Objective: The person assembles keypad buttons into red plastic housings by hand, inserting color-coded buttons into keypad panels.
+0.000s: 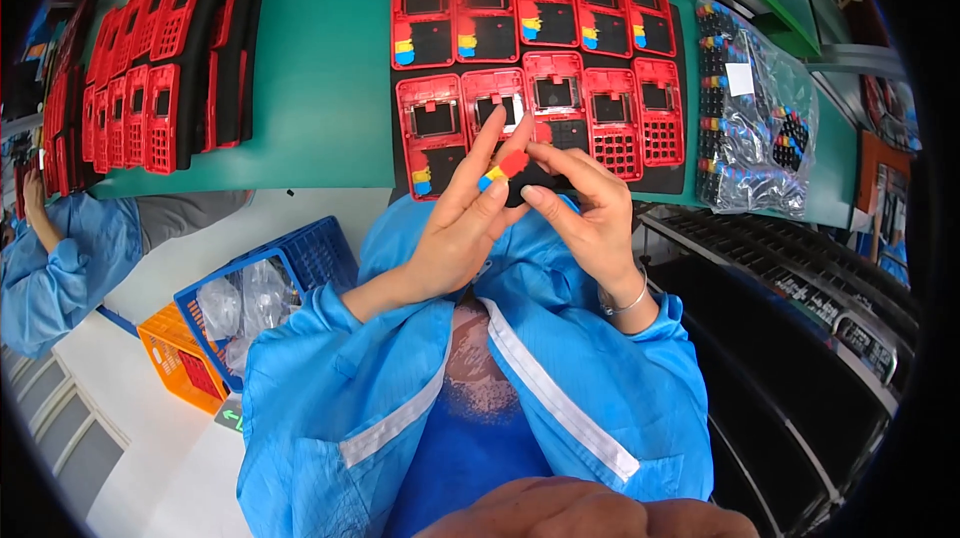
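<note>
My left hand (455, 228) and my right hand (590, 213) meet in front of my chest, both closed on a soft keypad (512, 164) with red, yellow, blue and black parts. Its black part is partly hidden by my fingers. Just beyond my hands, two rows of red handheld-device housings (548, 76) lie on a black mat (678, 88). Black keypads with coloured ends sit in several of them, such as the keypad (545, 26) in the far row. Two near-row housings at the right show a grid of key openings (661, 141).
A clear bag (755, 153) of similar keypads lies on the green table (320, 68), right of the mat. More red housings (165, 118) stand at the left. Blue (330, 253) and orange (160, 348) crates are on the floor. Another person's sleeve (60, 278) shows far left.
</note>
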A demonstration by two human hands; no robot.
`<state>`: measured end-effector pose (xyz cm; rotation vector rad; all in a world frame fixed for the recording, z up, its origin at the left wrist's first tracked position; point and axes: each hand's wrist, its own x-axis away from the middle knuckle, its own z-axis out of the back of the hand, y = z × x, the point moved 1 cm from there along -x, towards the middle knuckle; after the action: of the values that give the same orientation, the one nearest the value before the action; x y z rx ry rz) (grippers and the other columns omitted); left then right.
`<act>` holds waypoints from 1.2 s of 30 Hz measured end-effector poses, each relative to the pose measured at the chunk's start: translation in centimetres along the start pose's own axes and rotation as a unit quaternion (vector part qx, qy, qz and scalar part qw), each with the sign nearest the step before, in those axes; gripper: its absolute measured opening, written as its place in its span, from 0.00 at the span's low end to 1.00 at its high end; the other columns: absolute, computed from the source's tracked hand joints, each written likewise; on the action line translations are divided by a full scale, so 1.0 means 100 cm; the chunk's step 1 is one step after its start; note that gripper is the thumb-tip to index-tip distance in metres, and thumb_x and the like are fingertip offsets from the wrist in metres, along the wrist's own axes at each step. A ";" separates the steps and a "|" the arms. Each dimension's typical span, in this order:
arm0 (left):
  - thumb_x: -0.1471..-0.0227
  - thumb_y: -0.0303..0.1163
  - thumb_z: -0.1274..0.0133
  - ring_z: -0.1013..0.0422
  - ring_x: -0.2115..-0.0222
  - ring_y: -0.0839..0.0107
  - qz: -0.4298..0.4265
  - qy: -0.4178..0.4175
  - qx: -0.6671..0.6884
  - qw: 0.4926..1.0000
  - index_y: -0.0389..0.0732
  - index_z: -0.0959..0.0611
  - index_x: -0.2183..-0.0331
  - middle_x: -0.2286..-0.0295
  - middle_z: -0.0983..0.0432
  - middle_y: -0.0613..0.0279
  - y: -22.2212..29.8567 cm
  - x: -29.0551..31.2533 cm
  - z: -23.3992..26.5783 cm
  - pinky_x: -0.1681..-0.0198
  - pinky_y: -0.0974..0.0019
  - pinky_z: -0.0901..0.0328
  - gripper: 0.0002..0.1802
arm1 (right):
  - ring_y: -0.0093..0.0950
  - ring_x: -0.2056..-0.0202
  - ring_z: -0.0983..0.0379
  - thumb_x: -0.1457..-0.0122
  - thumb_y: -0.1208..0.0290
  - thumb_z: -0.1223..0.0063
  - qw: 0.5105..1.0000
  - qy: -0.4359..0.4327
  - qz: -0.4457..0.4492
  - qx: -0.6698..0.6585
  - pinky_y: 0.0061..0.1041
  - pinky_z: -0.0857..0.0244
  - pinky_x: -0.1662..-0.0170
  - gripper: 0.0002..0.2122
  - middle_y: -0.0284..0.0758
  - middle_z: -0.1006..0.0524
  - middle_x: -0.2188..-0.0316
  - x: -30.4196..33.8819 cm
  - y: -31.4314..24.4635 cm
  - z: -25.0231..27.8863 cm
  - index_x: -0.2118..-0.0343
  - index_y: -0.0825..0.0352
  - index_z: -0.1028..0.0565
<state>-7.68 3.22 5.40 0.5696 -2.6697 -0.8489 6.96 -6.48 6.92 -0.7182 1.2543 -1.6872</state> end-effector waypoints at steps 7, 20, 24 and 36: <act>0.42 0.30 0.42 0.38 0.37 0.48 -0.230 -0.112 -0.704 0.663 0.30 0.33 0.35 0.35 0.39 0.43 -0.009 -0.029 0.003 0.32 0.49 0.44 0.36 | 0.24 0.56 0.23 0.38 0.81 0.40 0.982 0.188 -0.022 0.021 0.21 0.31 0.52 0.13 0.36 0.19 0.57 0.001 0.011 0.076 0.51 0.72 0.18; 0.44 0.45 0.41 0.32 0.41 0.62 -0.251 -0.108 -0.883 0.383 0.36 0.22 0.42 0.44 0.26 0.53 -0.033 -0.044 0.006 0.31 0.35 0.50 0.33 | 0.36 0.58 0.26 0.47 0.78 0.35 0.907 0.083 0.110 0.397 0.34 0.35 0.52 0.11 0.34 0.19 0.66 -0.002 0.034 0.078 0.59 0.66 0.16; 0.47 0.44 0.37 0.34 0.41 0.61 -0.238 -0.094 -0.876 0.410 0.37 0.25 0.41 0.45 0.28 0.54 -0.035 -0.045 0.003 0.31 0.30 0.52 0.36 | 0.36 0.54 0.27 0.49 0.78 0.33 0.898 0.098 0.145 0.403 0.36 0.35 0.50 0.12 0.33 0.20 0.63 -0.004 0.047 0.077 0.60 0.65 0.15; 0.43 0.41 0.42 0.39 0.35 0.52 -0.273 -0.156 -0.873 0.373 0.30 0.25 0.42 0.39 0.32 0.45 -0.076 -0.080 -0.019 0.28 0.49 0.49 0.34 | 0.39 0.50 0.25 0.39 0.82 0.42 0.887 0.201 0.113 0.400 0.36 0.31 0.46 0.14 0.40 0.21 0.51 0.005 0.034 0.120 0.50 0.67 0.18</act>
<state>2.22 0.17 1.19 0.4941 -0.1775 -3.0971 17.94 -12.41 7.53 0.2784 0.7275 -1.9819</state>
